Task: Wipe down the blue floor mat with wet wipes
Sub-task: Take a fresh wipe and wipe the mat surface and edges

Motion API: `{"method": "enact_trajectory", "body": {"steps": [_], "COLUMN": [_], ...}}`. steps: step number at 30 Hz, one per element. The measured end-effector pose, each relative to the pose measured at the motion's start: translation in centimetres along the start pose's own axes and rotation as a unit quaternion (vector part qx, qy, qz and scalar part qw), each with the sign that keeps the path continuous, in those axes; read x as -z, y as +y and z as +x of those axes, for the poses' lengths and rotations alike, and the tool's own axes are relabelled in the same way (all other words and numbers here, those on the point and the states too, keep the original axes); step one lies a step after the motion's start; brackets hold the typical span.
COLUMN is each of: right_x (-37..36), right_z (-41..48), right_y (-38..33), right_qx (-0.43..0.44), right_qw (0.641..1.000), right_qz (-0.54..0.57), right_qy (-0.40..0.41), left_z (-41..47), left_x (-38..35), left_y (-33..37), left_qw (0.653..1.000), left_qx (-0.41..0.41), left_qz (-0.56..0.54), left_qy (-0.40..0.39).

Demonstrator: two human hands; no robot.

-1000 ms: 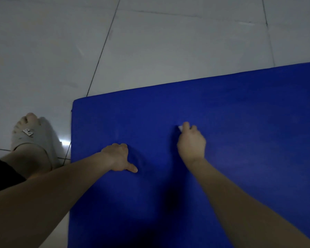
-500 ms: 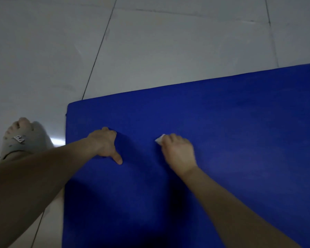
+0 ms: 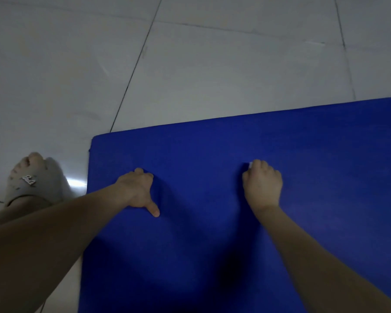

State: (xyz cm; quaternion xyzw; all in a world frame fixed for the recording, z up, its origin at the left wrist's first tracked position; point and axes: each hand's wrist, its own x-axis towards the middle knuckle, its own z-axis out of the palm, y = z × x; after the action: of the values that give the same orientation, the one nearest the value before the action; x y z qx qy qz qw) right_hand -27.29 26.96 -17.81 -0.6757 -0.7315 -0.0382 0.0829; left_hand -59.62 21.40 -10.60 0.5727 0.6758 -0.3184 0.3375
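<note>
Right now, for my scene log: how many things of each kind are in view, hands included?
Hands: 2 (left hand, right hand)
blue floor mat: 1
wet wipe: 1
grey slipper: 1
Total: 5

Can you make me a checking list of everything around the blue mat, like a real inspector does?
Surface: blue floor mat lies flat on the pale tiled floor.
Job's things: wet wipe; only a white corner shows past the right hand.
Clutter: nothing seen.
Hands: left hand rests on the mat, fingers curled, thumb out; right hand holds the wipe against the mat.
Cables: nothing seen.
Surroundings: a foot in a grey slipper on the tiles beside the mat's left edge; the light is dim.
</note>
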Motion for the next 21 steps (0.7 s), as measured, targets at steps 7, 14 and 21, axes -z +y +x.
{"method": "enact_trajectory", "body": {"steps": [7, 14, 21], "right_x": [0.7, 0.6, 0.9], "right_z": [-5.5, -1.5, 4.1], "right_y": [-13.7, -9.4, 4.0], "right_qx": [0.239, 0.292, 0.034], "right_qw": [0.968, 0.955, 0.998], "right_qz": [0.064, 0.053, -0.022], "right_qy": [-0.047, -0.017, -0.040], "left_z": [-0.2, -0.4, -0.3], "left_x": [0.0, 0.0, -0.2], "left_y": [-0.3, -0.2, -0.3], "left_qw": [1.000, 1.000, 1.000], "left_qx": [-0.006, -0.007, -0.018], "left_qz": [-0.003, -0.017, -0.014], "left_qy": [0.006, 0.007, 0.015]}}
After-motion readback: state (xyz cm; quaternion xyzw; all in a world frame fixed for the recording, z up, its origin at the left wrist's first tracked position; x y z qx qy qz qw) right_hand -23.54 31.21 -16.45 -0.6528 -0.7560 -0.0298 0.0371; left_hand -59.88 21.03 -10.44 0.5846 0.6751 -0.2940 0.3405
